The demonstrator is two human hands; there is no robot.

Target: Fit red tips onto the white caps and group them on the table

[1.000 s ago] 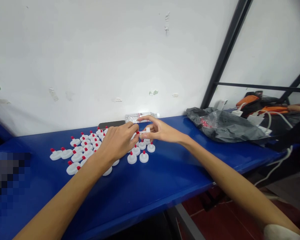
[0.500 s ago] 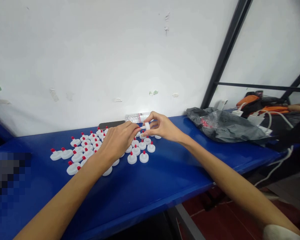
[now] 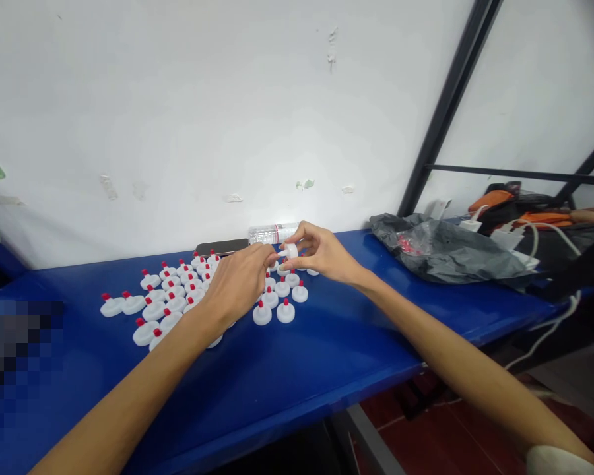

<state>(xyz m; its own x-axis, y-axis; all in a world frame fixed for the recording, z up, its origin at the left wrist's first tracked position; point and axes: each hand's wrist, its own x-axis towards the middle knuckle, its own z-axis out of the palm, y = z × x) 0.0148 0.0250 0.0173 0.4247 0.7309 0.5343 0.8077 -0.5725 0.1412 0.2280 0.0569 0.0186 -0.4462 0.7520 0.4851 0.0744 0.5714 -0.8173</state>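
Between thumb and fingers, my right hand (image 3: 319, 251) holds a white nozzle cap (image 3: 291, 251), its narrow spout pointing left. The fingers of my left hand (image 3: 240, 274) are pinched together at the spout's end, where a little red shows; the small red tip they grip is mostly hidden. Below and around both hands, many white nozzle caps with red tips (image 3: 286, 311) stand upright on the blue table (image 3: 297, 369). My left hand and forearm cover part of this group.
A clear plastic bottle (image 3: 264, 234) lies by the wall, beside a dark phone (image 3: 221, 247). On the right, a grey plastic bag (image 3: 450, 251) holds red pieces (image 3: 408, 245) in clear film. Farther right are white chargers with cables (image 3: 507, 235) and a black metal post (image 3: 445, 112).
The white nozzle cap has turned slightly in my right hand. My left fingers have shifted a little and curled closer around the spout's tip. The standing caps stay in place.
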